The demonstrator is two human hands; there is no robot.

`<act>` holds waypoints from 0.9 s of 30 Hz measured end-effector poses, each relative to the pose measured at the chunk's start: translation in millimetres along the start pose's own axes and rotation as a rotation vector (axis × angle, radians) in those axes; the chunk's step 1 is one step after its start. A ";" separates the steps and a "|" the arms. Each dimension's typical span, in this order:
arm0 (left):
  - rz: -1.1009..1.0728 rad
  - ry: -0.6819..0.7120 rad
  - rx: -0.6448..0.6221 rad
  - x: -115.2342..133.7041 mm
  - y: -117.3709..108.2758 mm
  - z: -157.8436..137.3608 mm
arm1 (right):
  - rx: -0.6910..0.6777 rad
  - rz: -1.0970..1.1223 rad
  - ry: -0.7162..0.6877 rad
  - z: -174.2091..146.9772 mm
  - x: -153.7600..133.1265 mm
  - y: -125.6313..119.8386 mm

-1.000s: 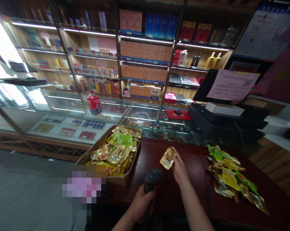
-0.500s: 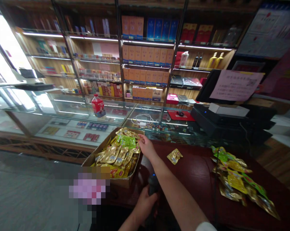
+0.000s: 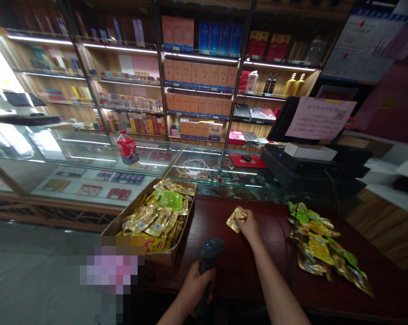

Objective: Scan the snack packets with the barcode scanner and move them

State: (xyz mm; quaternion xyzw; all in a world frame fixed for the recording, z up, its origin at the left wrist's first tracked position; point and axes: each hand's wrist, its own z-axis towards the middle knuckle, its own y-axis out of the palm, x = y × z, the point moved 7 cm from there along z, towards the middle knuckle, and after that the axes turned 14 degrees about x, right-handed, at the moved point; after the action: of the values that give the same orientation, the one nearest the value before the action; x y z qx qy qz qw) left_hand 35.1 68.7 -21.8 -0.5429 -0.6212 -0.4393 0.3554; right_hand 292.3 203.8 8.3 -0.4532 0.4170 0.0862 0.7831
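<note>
My left hand (image 3: 196, 283) is wrapped round the handle of a black barcode scanner (image 3: 212, 248), low over the front of the dark red table. A small blue light glows on the scanner's head. Farther right, my right hand (image 3: 252, 229) has its fingers closed on a gold foil snack packet (image 3: 234, 219) at the table's surface. Left of both hands is an open cardboard box (image 3: 162, 258), filled with gold, yellow and green snack packets. Another loose pile of gold, yellow and green packets (image 3: 318, 248) lies on the table to the right.
Behind the table runs a glass display counter (image 3: 150, 164) with a red-labelled bottle (image 3: 127, 148) and a white cable (image 3: 193, 168). A black cash register base (image 3: 281, 171) with a paper-covered screen stands at the back right. Lit shelves (image 3: 199, 88) with boxes line the wall.
My right hand has left the box's far right corner and moved right to the gold packet on the table. My left hand still holds the scanner, whose head shows more fully. The view has shifted slightly.
</note>
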 end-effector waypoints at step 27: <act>-0.051 -0.021 -0.021 5.5 3.8 -4.5 | -0.302 0.598 -0.060 -52.1 -146.8 5.9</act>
State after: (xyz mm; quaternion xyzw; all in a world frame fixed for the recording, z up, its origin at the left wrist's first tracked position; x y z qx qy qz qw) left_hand 37.8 66.6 -14.5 -0.5349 -0.6340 -0.4493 0.3318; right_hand 165.8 202.1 99.3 -0.4190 0.4908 0.3860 0.6592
